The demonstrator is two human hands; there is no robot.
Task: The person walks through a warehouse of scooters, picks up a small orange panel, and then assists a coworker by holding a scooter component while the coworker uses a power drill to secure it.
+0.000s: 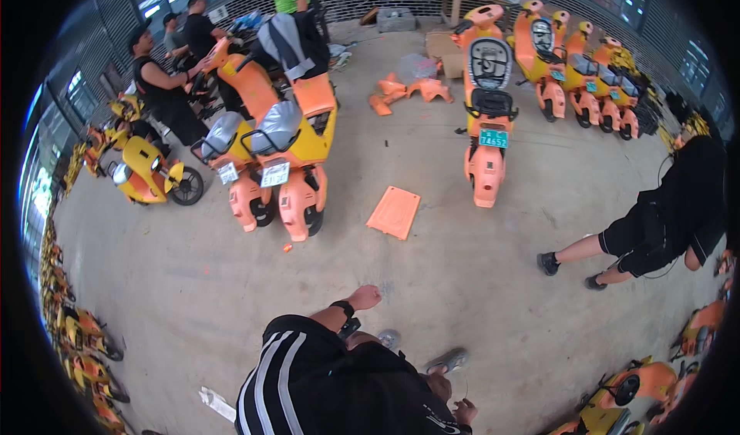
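Note:
My left hand [364,297], with a black band on its wrist, is stretched out over the concrete floor, fingers curled in and nothing seen in them. Low in the view, close to my body, my right hand [465,412] has its fingers bent together; a thin line rises beside it, and what it holds is too small to make out. Neither hand touches a scooter. On the floor ahead lies a flat orange panel [394,213], nearest to my left hand. A lone orange scooter [487,104] with a green plate stands beyond it, to the right.
Two yellow-and-orange scooters [289,150] stand ahead on the left, people behind them. A person in black [655,211] is at the right. Orange fairing pieces [408,90] lie farther off. More scooters [593,77] line the back right, and a white strip [217,403] lies near my left side.

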